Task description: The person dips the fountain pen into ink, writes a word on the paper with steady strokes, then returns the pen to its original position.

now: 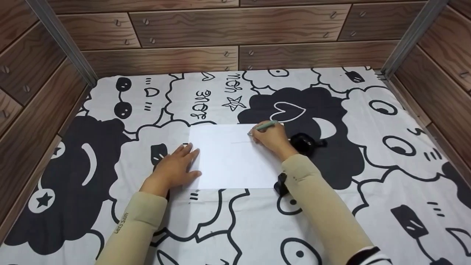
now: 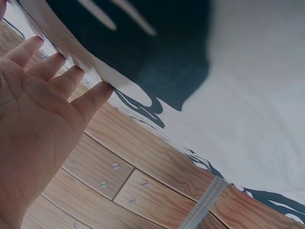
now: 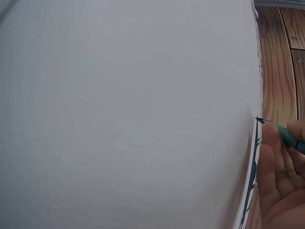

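A white sheet of paper (image 1: 228,162) lies flat on the patterned cloth, with a faint line near its upper middle. My right hand (image 1: 271,138) pinches a green pen (image 1: 265,126) between thumb and fingers, over the upper right part of the sheet. The pen's dark, pointed nib (image 3: 260,120) shows right at the paper surface in the right wrist view. At the left edge of the sheet, my left hand (image 1: 176,167) rests palm down with fingers spread, thumb and fingertips on the paper. The left wrist view looks at its palm and fingers (image 2: 97,99) against the cloth.
Black-and-white cartoon cloth (image 1: 206,217) covers the surface around the sheet. A black rounded device (image 1: 303,143) sits beside my right wrist. Wood-patterned panels (image 1: 239,27) stand behind and at both sides, with grey corner posts (image 1: 66,40).
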A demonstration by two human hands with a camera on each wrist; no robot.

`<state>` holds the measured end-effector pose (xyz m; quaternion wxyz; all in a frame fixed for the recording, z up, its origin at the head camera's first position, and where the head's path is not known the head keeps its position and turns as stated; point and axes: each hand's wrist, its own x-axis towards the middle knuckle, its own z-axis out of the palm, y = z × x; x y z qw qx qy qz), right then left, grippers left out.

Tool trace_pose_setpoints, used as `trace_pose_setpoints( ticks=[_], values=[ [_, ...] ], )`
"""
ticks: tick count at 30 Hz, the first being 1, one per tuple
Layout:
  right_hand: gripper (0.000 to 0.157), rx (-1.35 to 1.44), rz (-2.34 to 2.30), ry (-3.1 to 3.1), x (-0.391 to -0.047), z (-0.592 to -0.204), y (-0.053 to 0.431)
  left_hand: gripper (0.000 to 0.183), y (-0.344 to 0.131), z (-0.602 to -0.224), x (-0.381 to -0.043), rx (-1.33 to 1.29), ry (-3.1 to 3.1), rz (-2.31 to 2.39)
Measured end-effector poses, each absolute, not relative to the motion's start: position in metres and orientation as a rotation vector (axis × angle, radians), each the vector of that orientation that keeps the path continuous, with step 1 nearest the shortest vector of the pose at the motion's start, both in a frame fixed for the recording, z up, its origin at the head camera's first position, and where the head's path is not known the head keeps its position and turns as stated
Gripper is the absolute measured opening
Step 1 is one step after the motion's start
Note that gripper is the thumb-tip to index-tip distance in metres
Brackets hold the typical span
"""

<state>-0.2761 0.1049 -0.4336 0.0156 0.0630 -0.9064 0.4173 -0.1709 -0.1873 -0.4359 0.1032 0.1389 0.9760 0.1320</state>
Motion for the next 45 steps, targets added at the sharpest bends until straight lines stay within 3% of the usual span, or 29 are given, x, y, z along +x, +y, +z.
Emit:
trace_pose_setpoints(
  ticks=[45],
  values=[
    [0.012,0.216,1.547,-2.892,-0.252,-0.436,0.106,0.068,-0.187,-0.435,-0.17,0.419,2.882,0.401]
  ],
)
